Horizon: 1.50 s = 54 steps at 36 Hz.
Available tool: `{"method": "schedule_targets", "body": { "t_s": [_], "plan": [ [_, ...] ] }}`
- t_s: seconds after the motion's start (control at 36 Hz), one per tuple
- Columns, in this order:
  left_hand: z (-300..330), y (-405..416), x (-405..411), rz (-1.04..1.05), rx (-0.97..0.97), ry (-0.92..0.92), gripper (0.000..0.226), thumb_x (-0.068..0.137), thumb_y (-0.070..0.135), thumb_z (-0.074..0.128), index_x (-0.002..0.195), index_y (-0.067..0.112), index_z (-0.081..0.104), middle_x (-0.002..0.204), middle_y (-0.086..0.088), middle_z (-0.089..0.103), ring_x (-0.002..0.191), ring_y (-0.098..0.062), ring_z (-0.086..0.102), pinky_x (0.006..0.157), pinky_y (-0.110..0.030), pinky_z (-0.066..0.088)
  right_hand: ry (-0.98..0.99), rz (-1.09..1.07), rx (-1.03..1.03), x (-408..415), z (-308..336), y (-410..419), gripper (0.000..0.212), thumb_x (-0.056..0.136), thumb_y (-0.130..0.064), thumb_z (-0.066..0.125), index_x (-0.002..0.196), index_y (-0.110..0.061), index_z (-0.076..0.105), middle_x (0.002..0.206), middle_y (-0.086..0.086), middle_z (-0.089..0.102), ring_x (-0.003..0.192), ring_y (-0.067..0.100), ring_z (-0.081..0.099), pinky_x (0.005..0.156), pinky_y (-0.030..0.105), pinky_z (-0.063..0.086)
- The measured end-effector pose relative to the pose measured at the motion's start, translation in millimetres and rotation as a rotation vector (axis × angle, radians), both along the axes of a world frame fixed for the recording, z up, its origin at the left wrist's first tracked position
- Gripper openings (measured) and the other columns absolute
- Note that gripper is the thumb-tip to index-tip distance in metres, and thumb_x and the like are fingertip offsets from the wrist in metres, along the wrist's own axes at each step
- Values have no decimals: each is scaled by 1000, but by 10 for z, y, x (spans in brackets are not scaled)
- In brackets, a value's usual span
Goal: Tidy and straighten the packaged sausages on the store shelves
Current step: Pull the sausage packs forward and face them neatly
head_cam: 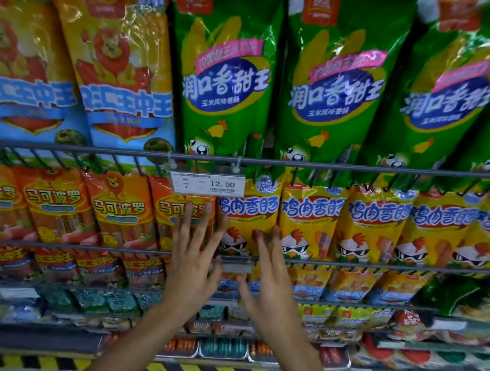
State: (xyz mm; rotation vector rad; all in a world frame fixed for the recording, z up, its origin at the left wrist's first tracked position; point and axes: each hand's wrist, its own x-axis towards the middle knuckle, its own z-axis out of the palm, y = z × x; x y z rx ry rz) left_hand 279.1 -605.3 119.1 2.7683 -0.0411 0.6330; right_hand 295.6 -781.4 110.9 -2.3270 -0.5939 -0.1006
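I see both hands, left hand (193, 259) and right hand (271, 285), fingers spread, reaching a yellow sausage pack (247, 213).

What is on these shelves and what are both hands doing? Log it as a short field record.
top row: green sausage packs, orange-blue packs
middle row: orange packs, yellow chicken-sausage packs
price tag: reads 12.00, clipped to the wire rail
left hand: fingers spread, at the middle row
right hand: fingers spread, at a yellow pack
held items: none
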Motion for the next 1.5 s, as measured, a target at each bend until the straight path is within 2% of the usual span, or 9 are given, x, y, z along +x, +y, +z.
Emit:
{"method": "schedule_targets", "body": {
  "t_s": [0.19,0.36,0.56,0.67,0.75,0.89,1.03,1.19,1.5],
  "plan": [
    [55,-69,-26,45,-6,-22,78,93,13,65,159,23,25,170,-5,5,156,-36,-2,119,-65,21,101,96,114,116,111,-265,73,99,-44,56,158,-42,13,163,-27,-6,138,-26,-11,110,19,28],
    [57,-239,-35,11,-43,-60,66,97,14,59,157,20,32,168,-3,14,156,-30,6,122,-56,22,117,107,152,223,103,-366,69,97,-49,52,158,-32,25,164,-22,15,148,-13,2,119,17,16],
    [8,-473,48,-38,20,27,81,95,20,64,161,21,17,170,0,3,156,-30,-3,123,-51,25,271,112,353,199,155,-416,69,92,-42,67,154,-37,35,159,-21,32,145,1,33,117,37,39],
    [5,-579,50,-11,18,41,85,95,21,65,162,19,13,170,-3,-2,156,-34,-6,122,-58,20,136,67,405,201,209,-531,61,93,-35,68,149,-35,43,157,-21,35,147,-1,29,118,34,37],
    [13,-569,41,-8,16,36,77,94,21,63,160,19,23,170,-4,3,156,-33,-4,121,-61,20,-30,-55,373,242,209,-643,61,94,-21,70,149,-30,44,161,-17,29,151,3,20,122,32,29],
    [80,-555,91,-82,49,-14,53,96,21,58,148,20,48,166,-2,18,156,-28,4,122,-56,23,-44,-101,197,339,124,-673,73,96,-27,67,156,-32,26,168,-15,-1,155,8,-3,124,36,21],
    [250,-707,258,-209,96,-30,62,99,23,56,157,21,33,169,1,9,157,-29,0,124,-56,17,-151,-54,148,383,129,-597,81,94,-20,68,159,-15,21,169,3,-7,156,25,-6,120,58,27],
    [239,-848,443,-225,175,26,84,94,28,62,162,22,12,170,2,-1,155,-37,-9,122,-65,6,-121,-32,53,404,82,-580,91,96,-16,67,161,-12,4,167,4,-19,155,29,-15,121,60,19],
    [174,-845,508,-253,201,4,86,94,27,67,161,23,15,170,3,5,154,-40,-7,119,-70,6,-110,25,111,406,140,-733,81,97,-18,67,160,-14,16,169,0,-11,156,22,-11,123,55,21]
  ]
}}
